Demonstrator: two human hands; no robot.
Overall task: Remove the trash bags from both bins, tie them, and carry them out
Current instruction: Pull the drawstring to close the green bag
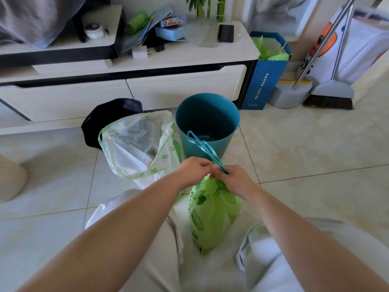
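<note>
A green trash bag [212,216] hangs gathered at its neck between my knees. My left hand [193,170] and my right hand [235,180] both pinch its teal drawstring [202,145], whose loop sticks up toward the teal bin [207,121]. That bin stands bare, with no bag inside. To its left a clear bag with a green rim [136,144] stands open on the floor with trash inside. Behind it a black bin [109,121] is partly hidden.
A low white cabinet [179,85] with drawers runs along the back. At the right stand a blue paper bag [267,81] stuffed with green bags, a broom [330,98] and a dustpan. Tiled floor stretches to the right.
</note>
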